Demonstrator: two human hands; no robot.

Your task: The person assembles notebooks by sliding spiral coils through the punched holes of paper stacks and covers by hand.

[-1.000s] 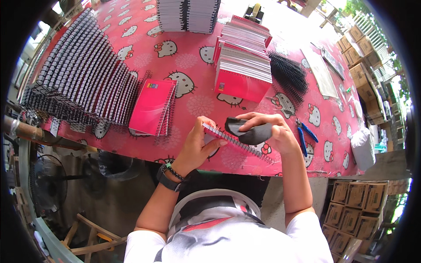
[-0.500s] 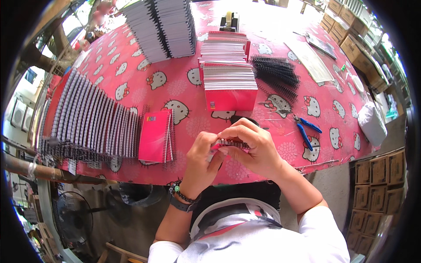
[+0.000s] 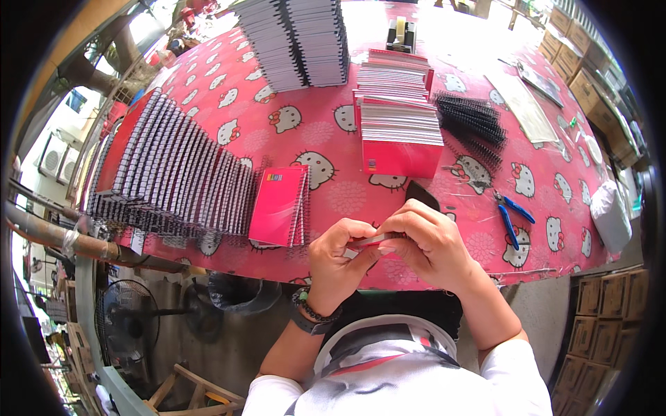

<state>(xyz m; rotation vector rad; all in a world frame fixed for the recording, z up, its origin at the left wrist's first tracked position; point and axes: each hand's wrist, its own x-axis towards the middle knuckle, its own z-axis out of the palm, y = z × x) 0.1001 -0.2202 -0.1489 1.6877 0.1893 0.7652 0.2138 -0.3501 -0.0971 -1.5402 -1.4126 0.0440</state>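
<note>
At the near edge of the table, both hands grip one small notebook, of which only a thin edge shows between the fingers. My left hand is closed on one end, thumb toward me. My right hand pinches the other end, its fingers bent over the top. Most of the notebook is hidden by the fingers. Left of my hands lie a few pink spiral notebooks in a small pile. Beyond my right hand is a black object, partly covered.
Rows of bound notebooks stand at the left, a tall stack behind. Unbound pink booklets sit ahead, beside black spiral wires. Blue-handled cutters lie right. A tape dispenser is at the back; a fan stands below left.
The whole view has swung slightly left. The notebook has been turned in my hands: its wire-bound edge showed before, and now a smooth thin edge does. Both hands keep their hold.
</note>
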